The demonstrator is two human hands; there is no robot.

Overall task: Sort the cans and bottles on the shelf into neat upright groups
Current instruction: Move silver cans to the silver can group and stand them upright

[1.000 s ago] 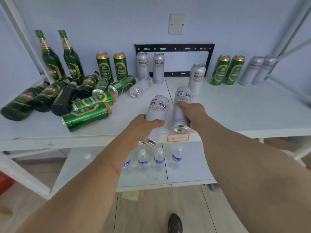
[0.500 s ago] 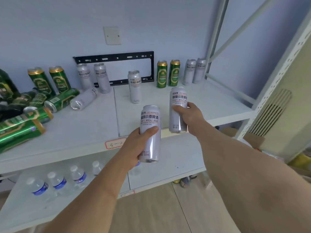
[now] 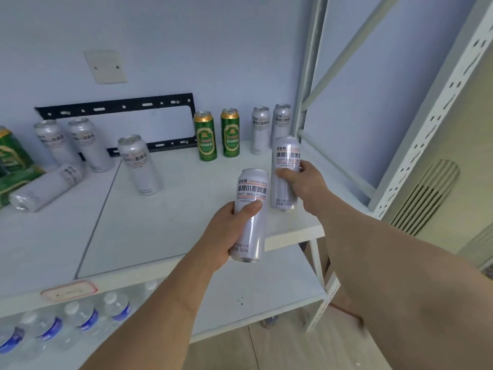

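My left hand [image 3: 231,231] grips a tall silver beer can [image 3: 253,193] upright above the front edge of the white shelf [image 3: 160,225]. My right hand [image 3: 304,180] grips a second silver can [image 3: 286,153], upright, low over the shelf's right part. Behind it two silver cans [image 3: 261,129] stand at the back right, with two green cans [image 3: 205,136] to their left. A lone silver can [image 3: 140,164] stands mid-shelf. Two more silver cans [image 3: 88,144] stand at the back left, and one silver can [image 3: 45,186] lies on its side. Green cans [image 3: 12,156] show at the left edge.
A black metal bracket [image 3: 120,105] hangs on the wall behind the cans. White perforated uprights [image 3: 437,102] and a diagonal brace frame the shelf's right end. Several water bottles [image 3: 85,316] stand on the lower shelf [image 3: 266,289]. A vent grille [image 3: 426,196] is at the right.
Both hands have carried their silver cans to the right and farther over the shelf, toward the back-right group. My view has swung right, so the green bottles have left the frame.
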